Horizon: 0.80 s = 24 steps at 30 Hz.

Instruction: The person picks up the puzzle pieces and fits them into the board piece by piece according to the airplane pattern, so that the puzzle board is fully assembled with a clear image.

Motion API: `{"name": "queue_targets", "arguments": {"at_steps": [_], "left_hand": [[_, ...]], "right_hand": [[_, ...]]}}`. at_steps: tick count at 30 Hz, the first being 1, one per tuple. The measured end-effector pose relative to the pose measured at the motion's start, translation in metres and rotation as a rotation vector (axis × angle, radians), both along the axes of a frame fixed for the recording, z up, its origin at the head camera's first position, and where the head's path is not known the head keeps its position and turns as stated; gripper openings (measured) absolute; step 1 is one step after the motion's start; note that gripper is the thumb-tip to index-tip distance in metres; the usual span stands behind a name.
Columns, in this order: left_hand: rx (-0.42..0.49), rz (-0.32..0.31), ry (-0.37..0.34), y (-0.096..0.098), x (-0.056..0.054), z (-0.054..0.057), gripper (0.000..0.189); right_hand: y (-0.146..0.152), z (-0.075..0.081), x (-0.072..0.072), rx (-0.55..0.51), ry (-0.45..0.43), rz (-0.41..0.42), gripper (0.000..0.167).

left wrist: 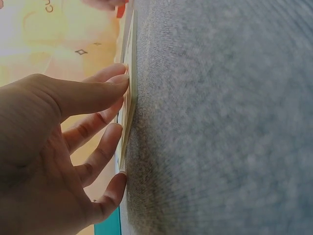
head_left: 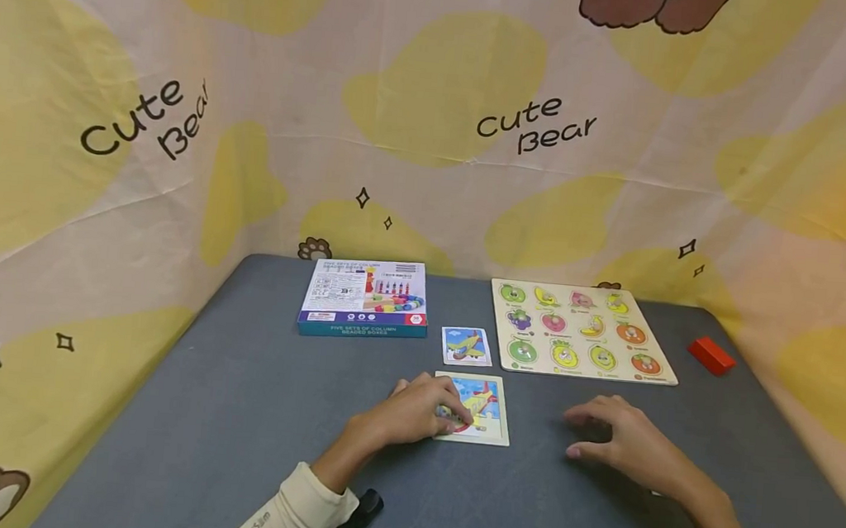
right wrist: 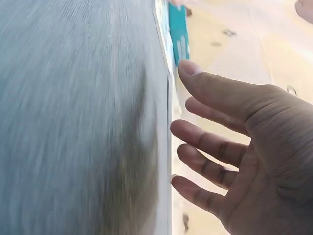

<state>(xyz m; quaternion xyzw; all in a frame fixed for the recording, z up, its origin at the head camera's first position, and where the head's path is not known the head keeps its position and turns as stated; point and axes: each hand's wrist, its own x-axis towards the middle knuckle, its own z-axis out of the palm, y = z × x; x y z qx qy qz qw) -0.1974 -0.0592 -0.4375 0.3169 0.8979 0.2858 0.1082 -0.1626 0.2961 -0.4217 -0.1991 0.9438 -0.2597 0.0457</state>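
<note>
My left hand (head_left: 422, 409) lies over the left side of a small framed airplane puzzle (head_left: 492, 433), its fingertips touching the picture. In the left wrist view, the thumb (left wrist: 93, 95) and forefinger meet the puzzle's face close together, with the other fingers spread along it; no separate piece shows between them. Part of the puzzle is hidden under the hand. Just behind it lies a card (head_left: 466, 347) with a similar yellow airplane. To the right, my right hand (head_left: 629, 442) hovers above the table, fingers loosely bent and holding nothing, as the right wrist view also shows.
A boxed set of column beads (head_left: 364, 301) lies at the back left. A fruit picture board (head_left: 585, 333) is at the back right, with a red block (head_left: 712, 355) beside it. Patterned cloth (head_left: 420, 115) walls the grey table (head_left: 232, 415) behind and at both sides.
</note>
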Motion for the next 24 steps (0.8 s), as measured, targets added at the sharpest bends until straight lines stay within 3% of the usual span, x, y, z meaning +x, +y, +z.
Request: {"name": "queue_targets", "arguments": {"at_steps": [11,24], "left_hand": [[0.021,0.004,-0.022,-0.001,-0.002,-0.003,0.018],[0.019,0.009,-0.040,0.000,-0.002,-0.003,0.019]], "right_hand": [[0.054,-0.008,0.024,0.045,0.052,-0.078,0.049],[0.094,-0.020,0.044,0.027,0.144,-0.117,0.045]]}}
